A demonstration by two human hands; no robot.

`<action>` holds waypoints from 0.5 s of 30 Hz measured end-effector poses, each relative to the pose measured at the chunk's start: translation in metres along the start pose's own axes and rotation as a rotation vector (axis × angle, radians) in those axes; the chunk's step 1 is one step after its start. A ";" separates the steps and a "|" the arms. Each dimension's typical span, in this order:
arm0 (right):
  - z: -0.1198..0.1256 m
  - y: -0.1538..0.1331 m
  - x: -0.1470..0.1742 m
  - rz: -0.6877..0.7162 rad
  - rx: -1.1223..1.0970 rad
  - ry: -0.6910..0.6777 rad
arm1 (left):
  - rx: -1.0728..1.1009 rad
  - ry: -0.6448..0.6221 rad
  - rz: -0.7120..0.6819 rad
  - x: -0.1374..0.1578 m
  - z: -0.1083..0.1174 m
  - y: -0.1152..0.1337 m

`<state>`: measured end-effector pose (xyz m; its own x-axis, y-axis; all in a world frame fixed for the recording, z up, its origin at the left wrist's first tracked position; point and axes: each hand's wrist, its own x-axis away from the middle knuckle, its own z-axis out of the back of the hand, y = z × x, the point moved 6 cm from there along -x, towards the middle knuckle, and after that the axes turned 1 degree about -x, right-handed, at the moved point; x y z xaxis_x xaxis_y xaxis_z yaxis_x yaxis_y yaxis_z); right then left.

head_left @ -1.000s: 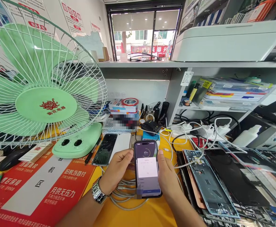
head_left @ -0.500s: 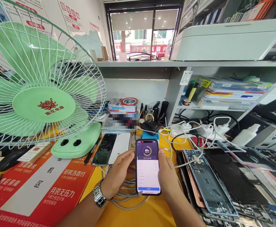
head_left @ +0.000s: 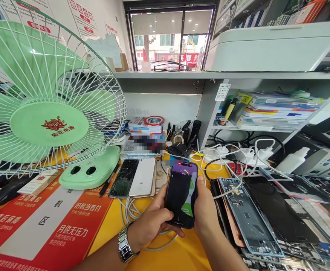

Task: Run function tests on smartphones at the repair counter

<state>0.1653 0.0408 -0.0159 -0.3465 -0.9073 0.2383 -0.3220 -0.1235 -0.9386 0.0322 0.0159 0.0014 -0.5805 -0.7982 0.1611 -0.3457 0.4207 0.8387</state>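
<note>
A smartphone (head_left: 181, 195) with a mostly dark screen is held upright, slightly tilted, above the yellow tabletop. My left hand (head_left: 150, 220), with a metal watch (head_left: 126, 242) at its wrist, closes round the phone's lower left; the thumb lies at the screen's lower left and fingers show under the bottom edge. My right hand (head_left: 206, 207) grips the right edge, its thumb along the side and its other fingers hidden behind. Left of the phone lie a white phone (head_left: 143, 177) and a dark phone with a cracked surface (head_left: 123, 177). A coiled pale cable (head_left: 129, 209) lies beside my left hand.
A green fan (head_left: 50, 122) fills the left side, over a red printed mat (head_left: 77, 222). On the right lie phone frames (head_left: 251, 218) and dark screens (head_left: 280, 210). White chargers and cables (head_left: 246, 154) tangle behind. A shelf holds a white printer (head_left: 272, 49).
The phone's screen has gone from a white list page to mostly dark. My left thumb has moved onto the screen's lower left, and the phone has tilted and shifted slightly right.
</note>
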 end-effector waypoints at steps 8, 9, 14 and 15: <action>-0.009 -0.004 0.004 -0.061 -0.036 -0.089 | 0.046 0.035 -0.013 -0.001 -0.004 0.003; -0.011 -0.005 0.005 -0.069 -0.047 -0.101 | 0.048 0.038 -0.016 -0.001 -0.004 0.003; -0.013 -0.010 0.006 -0.043 -0.067 -0.130 | 0.054 0.057 -0.043 -0.002 -0.001 0.001; -0.013 -0.011 0.006 -0.023 -0.055 -0.129 | 0.061 0.058 -0.055 -0.002 0.000 0.002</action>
<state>0.1556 0.0415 -0.0012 -0.2235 -0.9490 0.2222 -0.3774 -0.1259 -0.9174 0.0329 0.0185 0.0031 -0.5163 -0.8437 0.1468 -0.4209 0.3993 0.8145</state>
